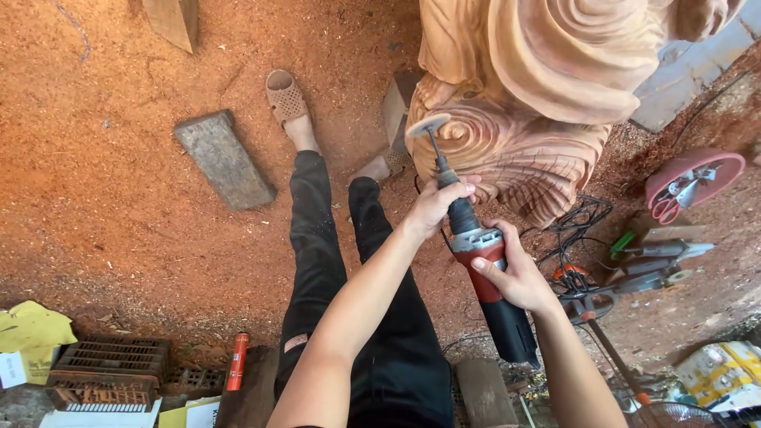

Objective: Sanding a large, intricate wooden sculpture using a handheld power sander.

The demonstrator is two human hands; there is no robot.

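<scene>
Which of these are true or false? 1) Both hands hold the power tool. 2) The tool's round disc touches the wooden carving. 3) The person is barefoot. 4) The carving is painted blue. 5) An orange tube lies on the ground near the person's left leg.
1) True: the left hand grips the front of the red and black grinder, and the right hand holds its body.
2) True: the disc rests against the wooden carving.
3) False: a perforated sandal is on one foot.
4) False: it is bare, pale wood.
5) True: the orange tube lies there.
</scene>
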